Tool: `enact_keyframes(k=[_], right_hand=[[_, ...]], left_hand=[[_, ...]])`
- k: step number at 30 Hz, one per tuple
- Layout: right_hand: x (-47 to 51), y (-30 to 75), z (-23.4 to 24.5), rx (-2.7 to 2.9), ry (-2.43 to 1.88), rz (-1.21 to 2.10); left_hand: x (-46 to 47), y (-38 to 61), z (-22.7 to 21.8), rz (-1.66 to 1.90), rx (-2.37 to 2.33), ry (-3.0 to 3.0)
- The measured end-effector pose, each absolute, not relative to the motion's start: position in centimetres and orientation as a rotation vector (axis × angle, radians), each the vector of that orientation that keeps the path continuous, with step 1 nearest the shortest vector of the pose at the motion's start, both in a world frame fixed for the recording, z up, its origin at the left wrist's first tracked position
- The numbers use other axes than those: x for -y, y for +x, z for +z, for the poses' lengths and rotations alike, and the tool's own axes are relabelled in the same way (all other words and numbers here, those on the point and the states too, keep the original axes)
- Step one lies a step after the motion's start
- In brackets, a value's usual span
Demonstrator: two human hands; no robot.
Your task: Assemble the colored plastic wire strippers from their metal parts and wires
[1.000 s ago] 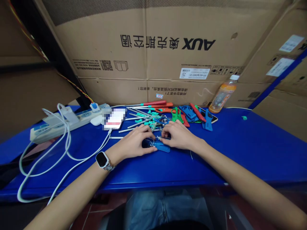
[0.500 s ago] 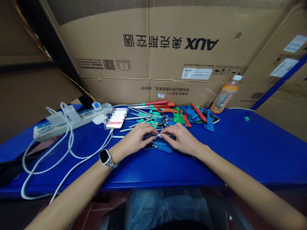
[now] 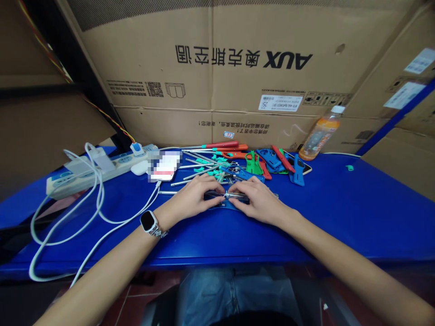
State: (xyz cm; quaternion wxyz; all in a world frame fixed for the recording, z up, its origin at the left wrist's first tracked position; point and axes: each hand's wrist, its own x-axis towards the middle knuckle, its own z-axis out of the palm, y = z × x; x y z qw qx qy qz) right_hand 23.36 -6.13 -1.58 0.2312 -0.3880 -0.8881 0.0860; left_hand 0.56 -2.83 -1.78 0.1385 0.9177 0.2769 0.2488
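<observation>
In the middle of the blue table my left hand (image 3: 200,192) and my right hand (image 3: 260,199) meet, thumbs and fingertips almost touching. The right fingers close round a clear, elongated lighter fuel tank (image 3: 238,196). Its white end points at my left fingertips, which are pinched at that end; what they grip is too small to make out. A thin metal tube (image 3: 166,193) sticks out past my left hand. Beneath both hands lies a blue plastic handle shell (image 3: 231,205), mostly covered. Just behind are metal lighter tubes with teal ends (image 3: 200,171) and small clear parts.
Green, red and blue handle shells (image 3: 254,164) are heaped behind my right hand. An orange drink bottle (image 3: 321,136) leans against the cardboard box (image 3: 238,27). At left are a power strip (image 3: 68,184), white cables (image 3: 98,203) and a phone (image 3: 166,166).
The clear fuel tank now shows lengthwise in my right fingers. My hands have lowered slightly over the blue shell, covering more of it, and the thin white wire between them is less visible.
</observation>
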Motion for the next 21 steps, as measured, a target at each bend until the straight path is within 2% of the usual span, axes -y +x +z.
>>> enact_keyframes(k=[8,21], right_hand=[[6.1,23.3,-1.5,2.447,-1.050,0.210],[6.3,23.3,-1.8,2.554,-1.120,0.198]], left_hand=[[2.9,0.5,-1.7,0.698,-0.841,2.621],[2.7,-0.4,-1.8,0.455,-0.858,2.661]])
